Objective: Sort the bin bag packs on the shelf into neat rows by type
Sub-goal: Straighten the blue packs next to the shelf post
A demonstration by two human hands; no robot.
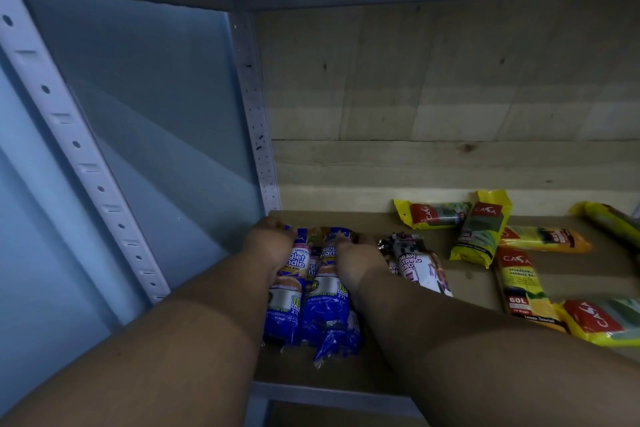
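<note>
Both hands, left hand (268, 243) and right hand (356, 262), reach flat over three blue packs (323, 288) at the shelf's (467, 274) seven o'clock corner; I cannot tell their grip. Two drawstring packs (415, 265) lie just beside; I count seven yellow packs (481, 229) toward three o'clock.

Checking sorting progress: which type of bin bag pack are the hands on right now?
The blue singlet-handle packs at the shelf's left end, under both the left hand and right hand. The yellow packs and white drawstring pack lie untouched.
</note>
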